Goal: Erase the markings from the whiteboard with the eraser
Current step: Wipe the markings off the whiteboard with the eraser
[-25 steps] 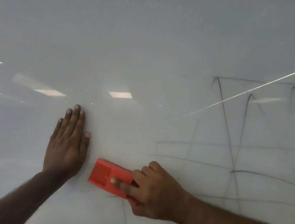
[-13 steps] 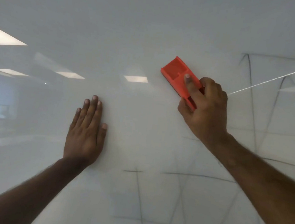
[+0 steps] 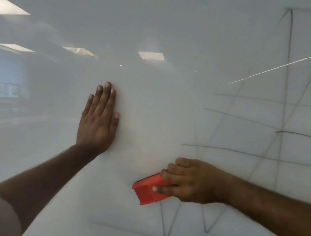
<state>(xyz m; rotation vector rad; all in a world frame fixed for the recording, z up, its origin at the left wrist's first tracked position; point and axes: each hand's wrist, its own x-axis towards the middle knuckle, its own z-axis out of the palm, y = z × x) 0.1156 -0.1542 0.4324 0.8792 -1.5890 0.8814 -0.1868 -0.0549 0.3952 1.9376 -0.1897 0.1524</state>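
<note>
Red plastic eraser [image 3: 147,191], clamped in right hand [image 3: 192,181] low on glossy whiteboard [image 3: 159,24]; left hand [image 3: 98,118] flat, fingers spread; press evenly, sweep right across grey marker lines [image 3: 241,153].

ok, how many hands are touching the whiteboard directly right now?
1. The left hand lies flat and open on the whiteboard, left of centre. The right hand, lower right, grips the red eraser instead; whether its knuckles graze the board can't be told.
</note>
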